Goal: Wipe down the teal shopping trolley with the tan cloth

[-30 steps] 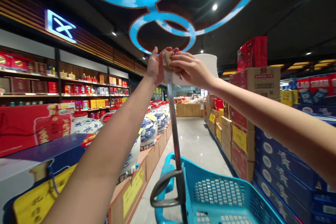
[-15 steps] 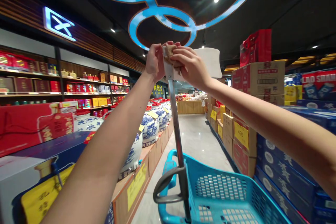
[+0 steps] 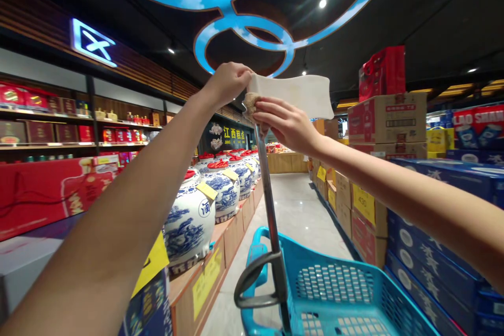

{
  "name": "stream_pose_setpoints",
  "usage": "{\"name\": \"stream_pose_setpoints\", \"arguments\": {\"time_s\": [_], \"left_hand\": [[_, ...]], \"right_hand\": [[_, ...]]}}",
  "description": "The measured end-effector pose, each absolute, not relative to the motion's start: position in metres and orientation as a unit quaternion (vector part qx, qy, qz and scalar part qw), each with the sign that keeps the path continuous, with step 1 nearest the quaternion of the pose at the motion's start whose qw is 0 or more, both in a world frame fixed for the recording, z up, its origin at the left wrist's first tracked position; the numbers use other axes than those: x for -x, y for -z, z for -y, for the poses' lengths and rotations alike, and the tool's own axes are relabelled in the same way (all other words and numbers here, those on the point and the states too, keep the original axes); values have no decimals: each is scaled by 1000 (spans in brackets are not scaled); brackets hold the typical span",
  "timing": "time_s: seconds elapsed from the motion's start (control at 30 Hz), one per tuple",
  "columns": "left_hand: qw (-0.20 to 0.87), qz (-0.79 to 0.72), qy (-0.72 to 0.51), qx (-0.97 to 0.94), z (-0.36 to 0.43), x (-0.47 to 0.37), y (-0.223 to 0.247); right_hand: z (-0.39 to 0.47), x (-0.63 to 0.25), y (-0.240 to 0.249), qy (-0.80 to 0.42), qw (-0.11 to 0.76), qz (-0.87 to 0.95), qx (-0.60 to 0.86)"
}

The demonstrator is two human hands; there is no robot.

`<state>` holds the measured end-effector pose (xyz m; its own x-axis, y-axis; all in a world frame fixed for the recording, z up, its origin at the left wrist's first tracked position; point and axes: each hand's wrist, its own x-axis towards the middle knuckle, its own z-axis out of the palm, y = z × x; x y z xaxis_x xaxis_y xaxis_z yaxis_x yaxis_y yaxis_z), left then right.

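Observation:
A white panel (image 3: 301,89) with a curved right edge tops a metal pole (image 3: 266,184) that rises from a blue plastic basket (image 3: 334,262). My left hand (image 3: 231,81) is closed on the panel's upper left corner. Just below it, my right hand (image 3: 289,123) holds a crumpled brown cloth (image 3: 250,102) against the panel's lower left end, where it meets the pole. The fingers lie over the cloth, hiding part of it. Lower on the pole sits a dark grey loop handle (image 3: 252,299), untouched by either hand.
Blue-and-white porcelain jars (image 3: 191,220) with red tops line a wooden ledge (image 3: 212,268) on the left. Red boxes (image 3: 47,186) and shelves of goods stand beyond. Stacked cartons (image 3: 388,121) and blue boxes (image 3: 433,268) border the right side. A tiled aisle (image 3: 293,199) runs ahead.
My right hand has moved the cloth down from the panel's top left corner to its lower left end. My left hand has turned and now grips the upper corner.

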<state>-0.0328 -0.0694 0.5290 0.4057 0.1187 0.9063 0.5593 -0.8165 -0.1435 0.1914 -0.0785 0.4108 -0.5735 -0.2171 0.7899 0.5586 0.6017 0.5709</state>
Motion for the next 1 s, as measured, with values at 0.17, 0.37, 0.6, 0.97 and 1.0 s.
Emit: {"name": "stream_pose_setpoints", "arguments": {"time_s": [0.17,0.37,0.6,0.97,1.0], "left_hand": [[320,240,476,783,76,32,-513],[379,274,479,743,71,24,-501],[359,293,461,756,80,27,-503],[119,202,489,840,65,45,-529],[132,218,470,845,66,47,-531]], "right_hand": [[75,-207,-419,430,517,726,144],[74,-190,-395,434,494,743,123],[73,-176,-398,408,545,713,167],[72,-176,-427,398,539,720,178],[73,-174,-422,400,534,723,176]]}}
